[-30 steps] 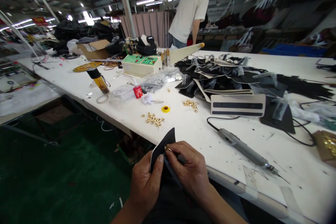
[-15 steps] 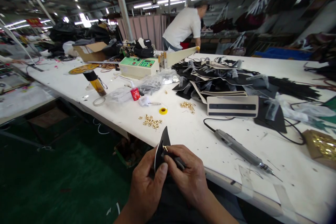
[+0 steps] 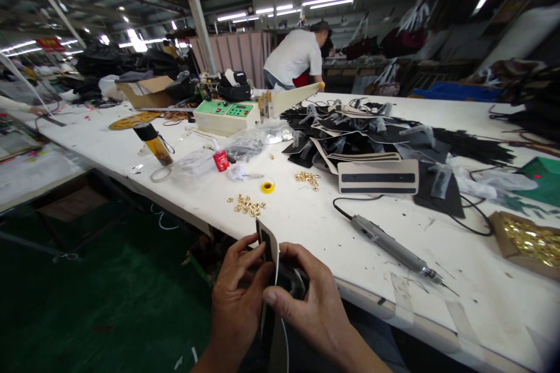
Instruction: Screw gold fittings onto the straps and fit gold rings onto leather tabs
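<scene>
A thin beige-and-black flexible panel (image 3: pixel 272 237) stood on edge at six o'clock, by the white tabletop (image 3: pixel 301 227). The left hand (image 3: pixel 235 290) and right hand (image 3: pixel 314 294) grasped it between bent fingers and thumbs from opposite sides, seemingly to steady it. From there, small gold metal fittings (image 3: pixel 248 206) lay at eleven o'clock, a grey pen-shaped electric screwdriver (image 3: pixel 389 246) at three, presumably within reach.
</scene>
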`<state>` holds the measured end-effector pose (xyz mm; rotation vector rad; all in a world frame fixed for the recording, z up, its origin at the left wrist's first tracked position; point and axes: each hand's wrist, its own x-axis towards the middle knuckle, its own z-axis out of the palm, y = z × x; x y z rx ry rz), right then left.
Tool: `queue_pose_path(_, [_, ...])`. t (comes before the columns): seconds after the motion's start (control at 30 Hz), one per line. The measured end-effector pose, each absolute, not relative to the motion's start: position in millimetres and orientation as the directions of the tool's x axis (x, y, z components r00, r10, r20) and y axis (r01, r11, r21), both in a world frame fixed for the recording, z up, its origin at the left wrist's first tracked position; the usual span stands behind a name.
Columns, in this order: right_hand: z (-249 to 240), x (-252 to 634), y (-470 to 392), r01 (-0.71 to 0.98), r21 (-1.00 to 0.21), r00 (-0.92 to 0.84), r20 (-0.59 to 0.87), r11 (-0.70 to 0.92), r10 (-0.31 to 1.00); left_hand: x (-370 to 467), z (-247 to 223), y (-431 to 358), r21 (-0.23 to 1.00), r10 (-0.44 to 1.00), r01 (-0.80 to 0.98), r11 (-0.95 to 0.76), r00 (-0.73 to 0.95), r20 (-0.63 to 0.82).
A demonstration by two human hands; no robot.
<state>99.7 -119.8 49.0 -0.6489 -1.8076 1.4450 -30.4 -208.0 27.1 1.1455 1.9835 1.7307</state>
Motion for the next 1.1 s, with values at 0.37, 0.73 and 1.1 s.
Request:
queue_pose_path(0.37, [44.9,101.0,-107.1,-0.167,-0.914,-0.646,-0.181,-0.369,0.741,-27.0,15.6,-188.4,0.933,0.719,0.338,-0.122,-0.618,0.318])
queue_pose_path(0.73, [25.9,105.3,-82.0,-0.183,-0.770,-0.698,-0.337,-0.612,0.632,-40.7,28.7,-166.0,0.918,0.879,-0.396,0.004,-0.437,-0.192])
queue_pose_path(1.1, [32.3,125.6,-71.1,-0.150,-0.788,-0.604,-0.406,-0.598,0.686,-48.1,26.1,-139.2,0.882,0.929,-0.396,0.258,-0.150,-0.339])
